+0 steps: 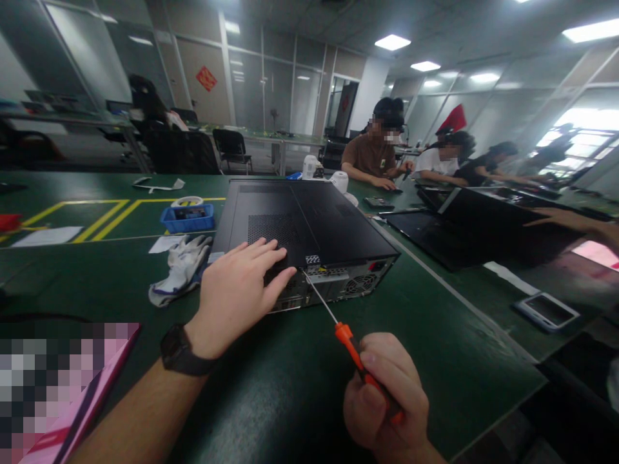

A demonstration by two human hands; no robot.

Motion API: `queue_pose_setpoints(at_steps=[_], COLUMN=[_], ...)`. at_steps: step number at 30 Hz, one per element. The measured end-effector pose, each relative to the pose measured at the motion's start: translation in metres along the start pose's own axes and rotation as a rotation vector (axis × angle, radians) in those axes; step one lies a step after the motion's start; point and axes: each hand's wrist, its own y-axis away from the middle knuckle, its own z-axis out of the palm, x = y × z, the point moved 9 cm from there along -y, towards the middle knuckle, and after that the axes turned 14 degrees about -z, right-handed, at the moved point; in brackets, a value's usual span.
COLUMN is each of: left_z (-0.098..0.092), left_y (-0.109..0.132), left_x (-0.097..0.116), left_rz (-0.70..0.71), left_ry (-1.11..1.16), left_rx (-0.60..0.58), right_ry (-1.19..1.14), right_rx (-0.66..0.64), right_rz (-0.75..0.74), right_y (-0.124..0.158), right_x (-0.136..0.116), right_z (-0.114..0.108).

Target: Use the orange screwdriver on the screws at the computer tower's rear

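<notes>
A black desktop computer case [309, 222] lies flat on the green table [300, 386], its rear panel facing me. My left hand [239, 293] rests flat on the near corner of its lid, fingers spread. A black watch is on that wrist. My right hand [384, 399] is closed round the orange handle of a screwdriver [338, 325]. The thin shaft reaches up to the top edge of the rear panel, near a screw.
White work gloves [181, 270] lie left of the case, a blue tray [187, 218] behind them. A phone [546, 310] lies at the right. Other black cases and several seated people fill the right side. Another person's hand [570, 220] reaches in there.
</notes>
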Motion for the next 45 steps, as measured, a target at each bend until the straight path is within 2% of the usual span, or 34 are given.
queue_pose_setpoints(at_steps=[6, 9, 16, 26, 31, 35, 41, 45], left_z=[0.0, 0.001, 0.001, 0.0, 0.001, 0.001, 0.0, 0.0], left_y=[0.0, 0.0, 0.0, 0.0, 0.0, 0.0, 0.0, 0.0], left_x=[0.0, 0.0, -0.001, 0.0, -0.001, -0.002, -0.001, -0.001], left_rz=[-0.003, -0.01, -0.013, -0.004, 0.001, 0.009, 0.002, 0.004], left_ry=[0.004, 0.0, -0.01, -0.005, 0.0, 0.005, 0.003, 0.006], left_rx=[-0.005, -0.012, -0.011, 0.005, 0.011, 0.022, 0.02, 0.02], right_ry=[-0.04, -0.047, -0.027, 0.028, 0.005, -0.023, 0.073, 0.049], right_rx=[-0.053, -0.073, 0.01, -0.002, 0.03, -0.019, -0.025, 0.003], right_rz=[0.037, 0.007, 0.029, -0.013, 0.006, 0.053, 0.008, 0.005], right_y=[0.004, -0.001, -0.007, 0.015, 0.005, -0.004, 0.012, 0.016], right_x=[0.005, 0.001, -0.002, 0.002, -0.001, -0.001, 0.0, 0.001], right_z=[0.0, 0.003, 0.005, -0.005, -0.001, 0.004, -0.004, -0.006])
